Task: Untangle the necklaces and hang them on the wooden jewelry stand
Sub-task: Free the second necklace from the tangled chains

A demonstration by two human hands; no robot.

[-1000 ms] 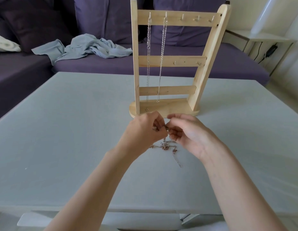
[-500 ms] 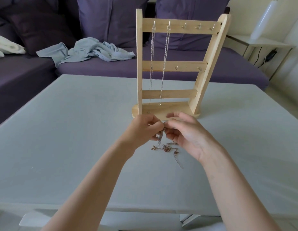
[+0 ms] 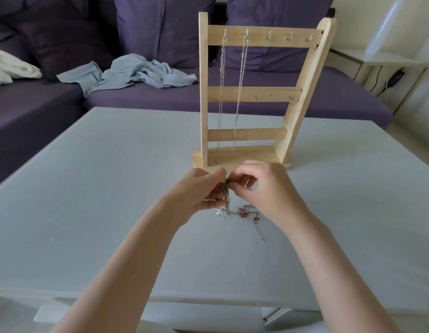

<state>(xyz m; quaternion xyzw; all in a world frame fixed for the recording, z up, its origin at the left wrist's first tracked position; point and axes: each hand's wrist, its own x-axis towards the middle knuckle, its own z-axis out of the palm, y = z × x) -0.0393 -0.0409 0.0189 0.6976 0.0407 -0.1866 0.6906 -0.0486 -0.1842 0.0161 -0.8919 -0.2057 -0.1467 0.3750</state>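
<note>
A wooden jewelry stand (image 3: 297, 102) stands upright on the grey table (image 3: 93, 193). Two silver chains (image 3: 239, 92) hang from the two leftmost hooks of its top bar. Just in front of the stand's base, my left hand (image 3: 199, 193) and my right hand (image 3: 266, 188) meet and pinch a tangled bunch of necklaces (image 3: 242, 212) between their fingertips. The upper part of the tangle is lifted between my fingers. The rest, silver and reddish links, lies on the table below, with one chain end trailing toward the right front.
A purple sofa (image 3: 256, 97) runs behind the table, with a crumpled light blue cloth (image 3: 136, 73) and a white cloth (image 3: 9, 68) on it. A white side table (image 3: 386, 61) with a white vase (image 3: 386, 25) stands at the back right.
Both hands have risen slightly with the tangle, drawing more chain off the table. The camera has tilted a little, so the stand sits lower in view.
</note>
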